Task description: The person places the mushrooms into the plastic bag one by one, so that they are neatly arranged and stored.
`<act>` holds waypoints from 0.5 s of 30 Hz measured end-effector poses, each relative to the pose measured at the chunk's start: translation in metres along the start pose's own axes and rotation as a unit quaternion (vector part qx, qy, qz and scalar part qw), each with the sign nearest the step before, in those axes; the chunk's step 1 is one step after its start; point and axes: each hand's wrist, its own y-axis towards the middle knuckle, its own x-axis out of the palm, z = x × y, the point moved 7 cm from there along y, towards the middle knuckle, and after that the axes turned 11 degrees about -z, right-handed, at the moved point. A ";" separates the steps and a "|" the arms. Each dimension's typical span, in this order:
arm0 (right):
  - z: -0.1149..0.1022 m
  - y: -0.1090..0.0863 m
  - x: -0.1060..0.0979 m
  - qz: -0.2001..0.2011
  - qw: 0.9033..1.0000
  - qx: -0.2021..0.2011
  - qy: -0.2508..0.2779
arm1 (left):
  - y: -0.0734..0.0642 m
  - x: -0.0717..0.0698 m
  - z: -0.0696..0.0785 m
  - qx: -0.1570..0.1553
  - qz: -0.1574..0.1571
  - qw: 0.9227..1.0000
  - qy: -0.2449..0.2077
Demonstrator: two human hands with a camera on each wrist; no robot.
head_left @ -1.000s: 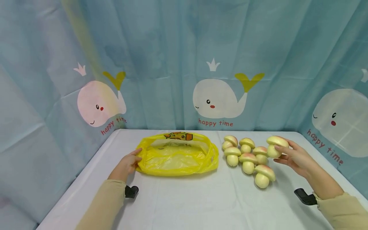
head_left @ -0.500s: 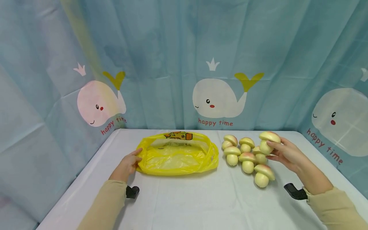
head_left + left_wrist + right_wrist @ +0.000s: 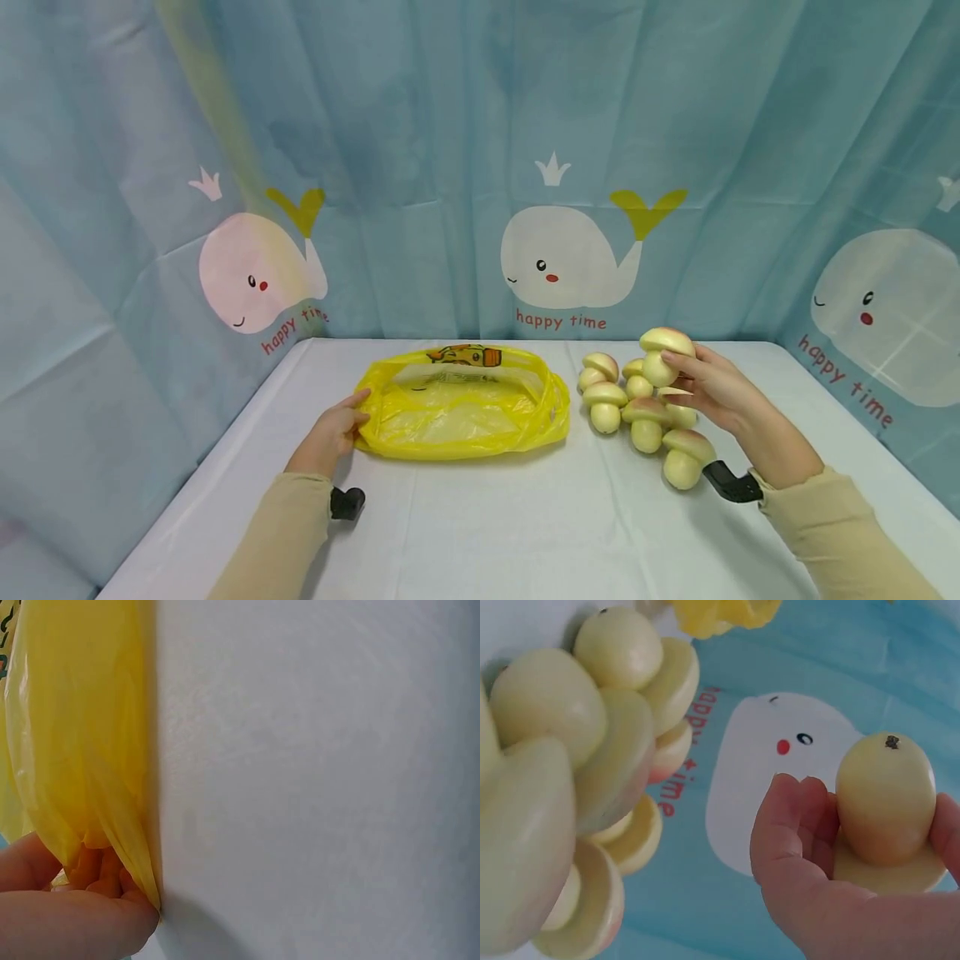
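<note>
Toy mushrooms (image 3: 647,437), six, lie right of one yellow plastic bag (image 3: 465,452); the right hand (image 3: 720,390) grips a seventh mushroom (image 3: 656,367), raised, also right of it; the left hand (image 3: 330,431) pinches the bag's left end.

I had the left forearm (image 3: 273,533) slanted in over the table (image 3: 525,533), its beige sleeve (image 3: 296,492) ending short of the wrist. The left hand (image 3: 328,432) sat low, near the left edge, fingers (image 3: 109,871) bent in a grip. I had the right hand (image 3: 718,382) raised toward the far right corner, pinching from opposite sides. The right forearm (image 3: 783,446) angled in from the near right, similarly sleeved.
</note>
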 end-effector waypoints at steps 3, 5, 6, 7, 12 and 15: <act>-0.002 0.005 0.008 -0.005 1.000 0.003 0.000 | -0.003 0.001 0.001 -0.003 0.006 1.000 -0.002; -0.003 0.007 0.012 -0.009 1.000 0.004 0.009 | -0.003 0.001 0.001 -0.005 0.010 1.000 -0.001; -0.003 0.009 0.014 -0.011 1.000 0.005 0.015 | -0.003 0.001 0.001 -0.006 0.010 1.000 0.000; -0.003 0.010 0.017 -0.012 1.000 0.004 0.022 | -0.003 0.001 0.001 -0.006 0.011 1.000 0.000; -0.002 0.015 0.026 -0.010 0.999 0.012 0.043 | -0.003 0.001 0.001 -0.005 0.012 1.000 -0.002; -0.003 0.019 0.031 -0.009 0.999 0.019 0.045 | -0.003 0.001 0.001 -0.007 0.015 1.000 -0.003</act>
